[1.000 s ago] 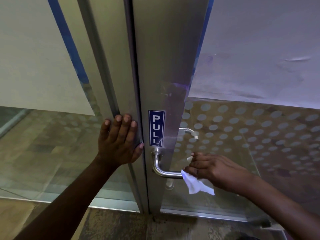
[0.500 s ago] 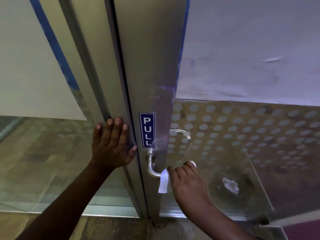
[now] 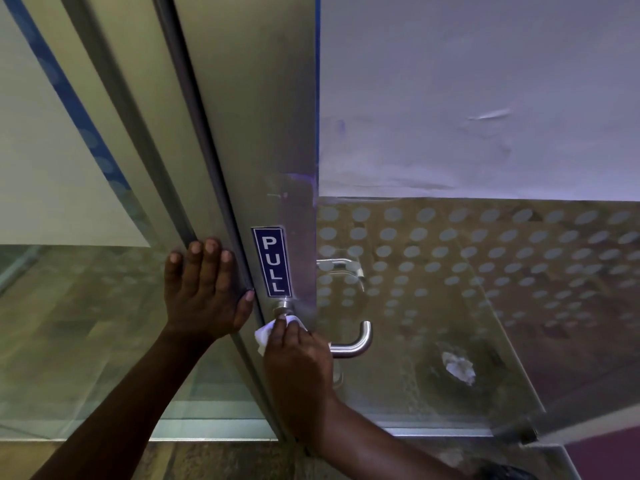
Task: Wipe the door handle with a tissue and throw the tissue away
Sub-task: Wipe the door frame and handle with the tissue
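A brushed-metal lever door handle (image 3: 356,342) sticks out of the steel door stile below a blue PULL sticker (image 3: 272,261). My right hand (image 3: 299,358) pinches a white tissue (image 3: 265,333) against the handle's round base, covering the near part of the lever. The lever's free end shows to the right of my knuckles. My left hand (image 3: 204,291) lies flat, fingers up, on the fixed frame just left of the door's edge.
Frosted glass with a dot pattern (image 3: 450,258) fills the door panel on the right. A second handle (image 3: 341,266) shows through the glass. A crumpled white scrap (image 3: 459,368) appears behind or reflected in the glass at lower right. Floor lies below.
My right hand has slid the tissue left along the lever from its free end to the base by the stile. The left hand has stayed on the frame.
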A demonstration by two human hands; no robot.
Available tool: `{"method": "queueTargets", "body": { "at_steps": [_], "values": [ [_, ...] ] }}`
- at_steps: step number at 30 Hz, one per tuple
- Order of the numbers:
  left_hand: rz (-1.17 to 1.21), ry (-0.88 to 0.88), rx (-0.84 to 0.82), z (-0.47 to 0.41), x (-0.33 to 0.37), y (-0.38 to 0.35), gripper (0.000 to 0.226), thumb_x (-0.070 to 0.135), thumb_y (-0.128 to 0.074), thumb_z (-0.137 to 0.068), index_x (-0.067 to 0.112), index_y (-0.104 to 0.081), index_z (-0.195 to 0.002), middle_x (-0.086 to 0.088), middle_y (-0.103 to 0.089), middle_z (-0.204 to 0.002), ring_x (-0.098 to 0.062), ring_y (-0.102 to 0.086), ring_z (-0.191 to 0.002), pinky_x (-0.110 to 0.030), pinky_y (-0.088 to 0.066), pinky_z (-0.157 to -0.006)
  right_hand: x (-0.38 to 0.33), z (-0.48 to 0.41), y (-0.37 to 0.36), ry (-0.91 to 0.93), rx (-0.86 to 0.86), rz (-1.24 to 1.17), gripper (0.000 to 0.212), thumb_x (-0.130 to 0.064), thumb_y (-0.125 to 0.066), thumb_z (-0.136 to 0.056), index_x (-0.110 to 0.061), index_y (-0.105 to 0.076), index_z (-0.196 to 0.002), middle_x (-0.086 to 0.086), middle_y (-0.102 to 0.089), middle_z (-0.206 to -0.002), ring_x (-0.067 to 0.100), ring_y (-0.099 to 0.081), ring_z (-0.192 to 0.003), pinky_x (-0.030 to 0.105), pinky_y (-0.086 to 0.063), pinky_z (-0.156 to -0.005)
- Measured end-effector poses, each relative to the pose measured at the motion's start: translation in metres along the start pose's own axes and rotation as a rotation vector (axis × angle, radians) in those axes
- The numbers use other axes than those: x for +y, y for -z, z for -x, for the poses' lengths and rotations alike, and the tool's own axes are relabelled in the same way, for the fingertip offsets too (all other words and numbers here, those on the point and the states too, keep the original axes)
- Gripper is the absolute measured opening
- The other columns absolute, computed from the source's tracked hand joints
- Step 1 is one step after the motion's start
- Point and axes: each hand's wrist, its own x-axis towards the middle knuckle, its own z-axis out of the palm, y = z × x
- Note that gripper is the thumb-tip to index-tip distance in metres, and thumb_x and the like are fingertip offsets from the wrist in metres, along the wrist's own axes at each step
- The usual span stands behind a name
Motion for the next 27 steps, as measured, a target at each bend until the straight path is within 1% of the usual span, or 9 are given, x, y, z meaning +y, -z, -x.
{"method": "queueTargets", "body": {
  "at_steps": [3, 6, 12, 15, 18, 20, 22, 24, 27],
  "values": [
    [0.001, 0.01, -0.005, -0.002, 0.001, 0.0, 0.078, 0.044, -0.041, -0.094, -0.002, -0.02, -0.152, -0.02, -0.011, -0.163, -0.033, -0.01, -0.151, -0.052, -0.009, -0.123, -0.005, -0.003, 0.001, -0.038, -0.057, 0.025, 0.04, -0.01, -0.036, -0.095, -0.009, -0.074, -0.081, 0.004, -0.066, -0.062, 0.019, -0.06, -0.05, 0.026, -0.045, -0.047],
    [0.013, 0.017, -0.027, -0.005, 0.002, 0.005, 0.077, 0.043, -0.041, -0.094, -0.001, -0.017, -0.153, -0.018, -0.008, -0.164, -0.032, -0.007, -0.152, -0.051, -0.007, -0.123, 0.002, -0.001, 0.0, 0.083, -0.026, 0.09, 0.026, -0.018, -0.051, -0.092, -0.01, -0.073, -0.08, 0.005, -0.064, -0.06, 0.02, -0.057, -0.049, 0.026, -0.043, -0.044],
    [0.113, 0.154, -0.132, -0.017, 0.02, 0.024, 0.079, 0.039, -0.046, -0.093, 0.0, -0.014, -0.153, -0.012, 0.001, -0.165, -0.03, -0.001, -0.152, -0.05, -0.005, -0.123, 0.03, 0.004, -0.009, 0.339, 0.056, 0.172, 0.038, 0.006, -0.038, -0.091, -0.003, -0.074, -0.093, 0.01, -0.07, -0.069, 0.022, -0.062, -0.054, 0.024, -0.047, -0.046],
    [0.172, 0.231, -0.192, -0.022, 0.027, 0.036, 0.07, 0.038, -0.045, -0.093, -0.004, -0.026, -0.146, -0.018, -0.01, -0.163, -0.032, -0.007, -0.152, -0.051, -0.009, -0.123, 0.042, 0.004, -0.007, 0.447, 0.035, 0.166, 0.035, 0.002, -0.04, -0.094, -0.008, -0.073, -0.096, 0.004, -0.07, -0.07, 0.019, -0.063, -0.053, 0.023, -0.047, -0.045],
    [0.231, 0.257, -0.272, -0.02, 0.029, 0.049, 0.067, 0.038, -0.044, -0.093, -0.007, -0.034, -0.141, -0.028, -0.027, -0.153, -0.038, -0.017, -0.147, -0.051, -0.013, -0.121, 0.052, 0.007, 0.001, 0.513, -0.074, 0.142, 0.028, -0.011, -0.057, -0.085, -0.01, -0.069, -0.11, 0.004, -0.073, -0.082, 0.02, -0.067, -0.059, 0.024, -0.049, -0.045],
    [0.265, 0.291, -0.33, -0.015, 0.03, 0.058, 0.068, 0.039, -0.043, -0.092, -0.008, -0.034, -0.141, -0.03, -0.03, -0.153, -0.038, -0.02, -0.145, -0.049, -0.013, -0.121, 0.057, 0.007, 0.006, 0.506, -0.237, 0.102, 0.04, -0.008, -0.055, -0.087, -0.007, -0.055, -0.127, 0.012, -0.07, -0.109, 0.028, -0.07, -0.074, 0.032, -0.054, -0.056],
    [0.3, 0.3, -0.392, -0.009, 0.031, 0.067, 0.07, 0.04, -0.042, -0.092, -0.009, -0.034, -0.141, -0.03, -0.029, -0.154, -0.038, -0.022, -0.145, -0.047, -0.013, -0.121, 0.06, 0.008, 0.012, 0.468, -0.351, 0.036, 0.045, -0.006, -0.046, -0.095, -0.008, -0.037, -0.139, 0.016, -0.052, -0.138, 0.037, -0.067, -0.091, 0.048, -0.054, -0.073],
    [0.322, 0.248, -0.46, -0.005, 0.032, 0.074, 0.069, 0.039, -0.042, -0.091, -0.008, -0.036, -0.14, -0.031, -0.027, -0.155, -0.039, -0.025, -0.144, -0.048, -0.014, -0.12, 0.063, 0.008, 0.018, 0.402, -0.398, -0.061, 0.041, -0.011, -0.039, -0.1, -0.012, -0.035, -0.141, 0.016, -0.048, -0.141, 0.04, -0.062, -0.1, 0.053, -0.05, -0.084],
    [0.357, 0.193, -0.544, -0.001, 0.035, 0.085, 0.065, 0.037, -0.043, -0.087, -0.001, -0.04, -0.14, -0.031, -0.023, -0.156, -0.041, -0.022, -0.144, -0.053, -0.02, -0.116, 0.072, 0.014, 0.027, 0.405, -0.414, -0.047, 0.042, -0.013, -0.037, -0.1, -0.016, -0.036, -0.141, 0.014, -0.053, -0.134, 0.038, -0.061, -0.102, 0.051, -0.049, -0.086]
  ]
}}
